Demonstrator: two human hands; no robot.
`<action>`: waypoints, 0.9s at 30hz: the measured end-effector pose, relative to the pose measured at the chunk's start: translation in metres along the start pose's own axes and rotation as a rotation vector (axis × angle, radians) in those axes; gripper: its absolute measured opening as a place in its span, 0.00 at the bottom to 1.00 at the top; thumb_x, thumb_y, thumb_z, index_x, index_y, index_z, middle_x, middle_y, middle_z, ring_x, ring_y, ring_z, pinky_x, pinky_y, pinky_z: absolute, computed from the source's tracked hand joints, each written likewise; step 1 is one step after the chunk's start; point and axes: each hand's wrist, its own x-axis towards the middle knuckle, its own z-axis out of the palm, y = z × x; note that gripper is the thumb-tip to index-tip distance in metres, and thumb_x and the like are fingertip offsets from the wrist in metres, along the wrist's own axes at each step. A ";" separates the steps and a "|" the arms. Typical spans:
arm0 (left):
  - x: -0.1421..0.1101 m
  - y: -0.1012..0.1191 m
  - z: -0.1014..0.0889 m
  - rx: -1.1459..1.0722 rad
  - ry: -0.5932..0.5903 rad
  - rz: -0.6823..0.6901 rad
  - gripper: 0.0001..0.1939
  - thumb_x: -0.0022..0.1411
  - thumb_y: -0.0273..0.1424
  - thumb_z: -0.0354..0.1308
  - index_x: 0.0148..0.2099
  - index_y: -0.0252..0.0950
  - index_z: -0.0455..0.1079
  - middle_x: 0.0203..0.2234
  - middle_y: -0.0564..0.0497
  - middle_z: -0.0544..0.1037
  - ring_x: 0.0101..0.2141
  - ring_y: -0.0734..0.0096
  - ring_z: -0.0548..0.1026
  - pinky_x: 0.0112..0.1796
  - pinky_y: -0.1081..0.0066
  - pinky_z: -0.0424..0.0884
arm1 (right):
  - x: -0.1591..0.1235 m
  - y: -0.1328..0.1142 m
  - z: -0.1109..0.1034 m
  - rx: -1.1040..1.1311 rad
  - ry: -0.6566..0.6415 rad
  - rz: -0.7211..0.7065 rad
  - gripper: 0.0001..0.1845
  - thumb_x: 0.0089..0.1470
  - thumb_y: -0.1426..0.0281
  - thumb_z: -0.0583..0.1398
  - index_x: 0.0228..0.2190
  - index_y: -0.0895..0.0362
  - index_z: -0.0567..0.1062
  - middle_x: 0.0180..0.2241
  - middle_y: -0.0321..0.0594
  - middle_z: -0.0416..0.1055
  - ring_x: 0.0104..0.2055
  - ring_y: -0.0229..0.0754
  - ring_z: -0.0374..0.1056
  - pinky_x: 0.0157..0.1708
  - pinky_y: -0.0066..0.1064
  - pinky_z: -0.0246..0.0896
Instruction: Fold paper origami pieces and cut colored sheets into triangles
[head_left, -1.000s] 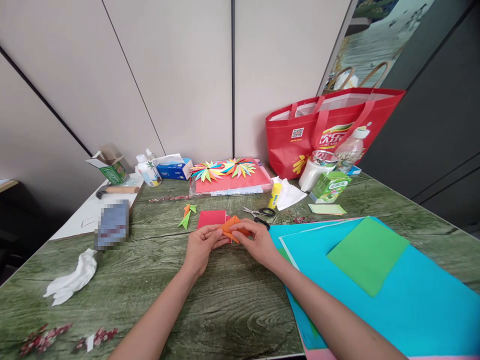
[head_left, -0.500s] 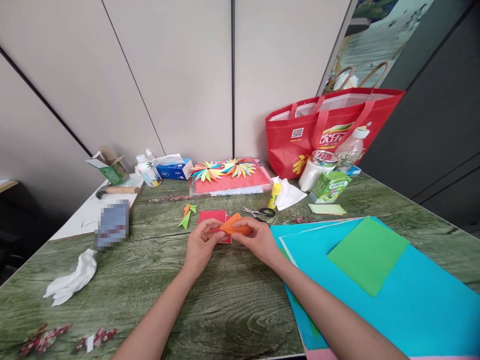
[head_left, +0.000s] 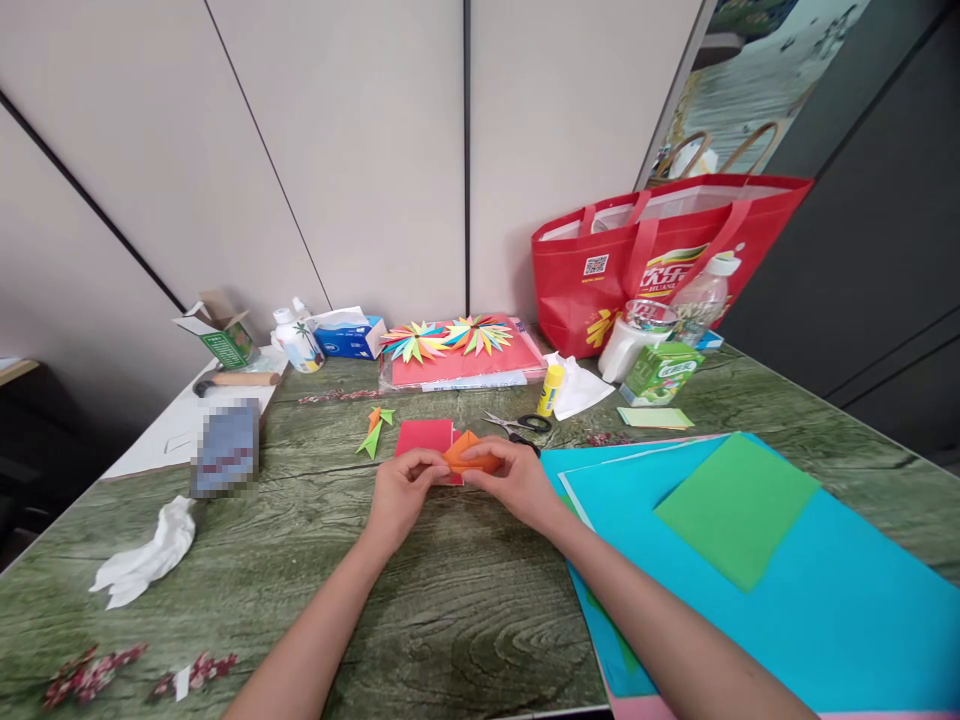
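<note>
An orange piece of folded paper (head_left: 466,455) is held between my two hands over the middle of the table. My left hand (head_left: 409,487) pinches its left corner, with thumb and fingertips together. My right hand (head_left: 517,478) grips the right side, the thumb in front and the fingers behind, so part of the paper is hidden. Just behind them lies red paper (head_left: 424,436), partly covered by my left fingers. Scissors (head_left: 517,425) with black handles rest beyond my right hand. A small green and orange folded piece (head_left: 374,432) lies to the left.
Large blue sheets (head_left: 750,640) with a green square (head_left: 739,510) on top cover the right side. A glue stick (head_left: 550,390) stands behind the scissors. Two colourful paper stars (head_left: 477,335) lie on a red pack at the back, near a red bag (head_left: 577,290). Crumpled tissue (head_left: 146,560) lies left.
My left fingers have shifted slightly down on the orange paper's left corner, and its upper flap looks lower and more open. My right hand keeps its hold.
</note>
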 end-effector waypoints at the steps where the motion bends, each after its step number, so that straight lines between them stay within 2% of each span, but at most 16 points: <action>1: 0.000 0.000 0.000 -0.022 0.004 -0.012 0.03 0.42 0.29 0.63 0.22 0.34 0.73 0.21 0.54 0.75 0.24 0.72 0.73 0.30 0.71 0.73 | 0.000 0.000 0.000 0.003 0.001 0.007 0.08 0.41 0.72 0.63 0.30 0.57 0.76 0.33 0.40 0.71 0.36 0.41 0.68 0.36 0.31 0.62; 8: -0.003 0.004 0.003 -0.093 0.034 -0.044 0.05 0.39 0.29 0.65 0.22 0.33 0.73 0.20 0.53 0.76 0.22 0.72 0.74 0.29 0.72 0.75 | 0.000 0.001 0.002 0.038 0.037 0.033 0.10 0.39 0.72 0.64 0.30 0.57 0.76 0.33 0.40 0.71 0.36 0.41 0.68 0.35 0.31 0.63; 15: -0.002 0.004 0.003 -0.091 0.028 -0.040 0.06 0.41 0.30 0.65 0.23 0.33 0.73 0.20 0.53 0.76 0.22 0.70 0.75 0.29 0.71 0.75 | 0.000 -0.001 0.002 0.029 0.058 0.026 0.07 0.40 0.71 0.64 0.28 0.58 0.76 0.31 0.40 0.72 0.34 0.40 0.68 0.34 0.30 0.63; 18: -0.003 0.005 0.003 -0.098 0.023 -0.031 0.08 0.39 0.29 0.66 0.26 0.33 0.72 0.21 0.53 0.77 0.23 0.71 0.75 0.29 0.73 0.74 | 0.001 -0.001 0.001 0.027 0.064 0.029 0.08 0.41 0.70 0.63 0.28 0.58 0.76 0.32 0.41 0.72 0.35 0.41 0.68 0.35 0.31 0.63; 22: -0.003 0.007 0.003 -0.122 0.014 -0.042 0.15 0.37 0.27 0.67 0.32 0.33 0.71 0.23 0.53 0.78 0.25 0.71 0.76 0.30 0.75 0.73 | 0.001 0.002 -0.001 0.012 0.057 0.027 0.08 0.42 0.69 0.63 0.30 0.57 0.76 0.33 0.41 0.72 0.35 0.41 0.68 0.35 0.32 0.63; 27: -0.004 0.006 0.004 -0.212 -0.003 -0.162 0.20 0.38 0.30 0.68 0.37 0.32 0.70 0.24 0.49 0.79 0.25 0.66 0.77 0.32 0.68 0.74 | 0.000 0.004 0.000 0.031 0.048 0.024 0.09 0.43 0.69 0.63 0.30 0.57 0.76 0.33 0.41 0.71 0.36 0.41 0.68 0.34 0.31 0.63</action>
